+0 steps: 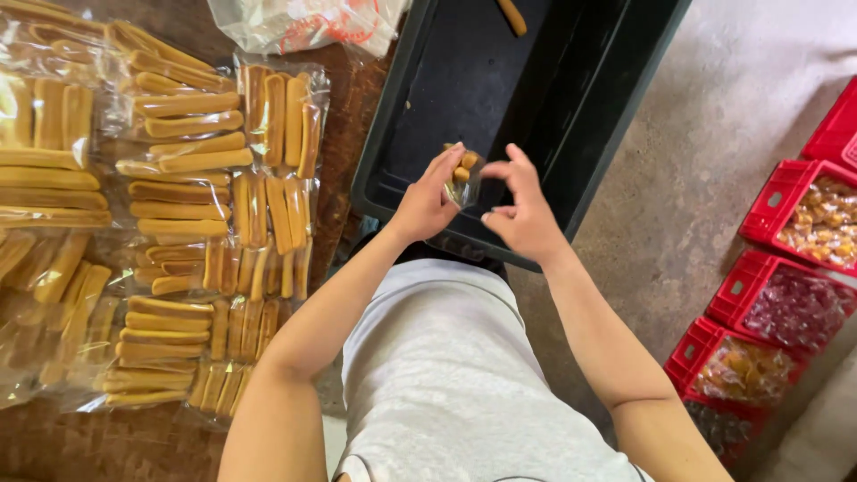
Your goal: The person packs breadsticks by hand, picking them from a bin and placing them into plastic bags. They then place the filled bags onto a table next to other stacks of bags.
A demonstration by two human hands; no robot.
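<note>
Head view: both forearms reach forward from a grey shirt, hands meeting over the near end of a black tray.
Left hand (427, 201): wrist bent up, fingers and thumb pinched on the left edge of a small clear bag (462, 178).
Right hand (522, 210): palm turned inward, fingers curled, thumb and forefinger closing on the bag's right edge; contact not fully clear.
Small clear bag: held between the hands, above the tray, with a few short golden pieces inside.
Black tray (571, 107): deep, dark, nearly bare; one loose stick (511, 15) at its far end.
Tabletop (344, 134): brown, left of the tray, covered with packed bags of golden biscuit sticks (192, 205).
Red crates (786, 268): on the floor at right, holding wrapped sweets.
</note>
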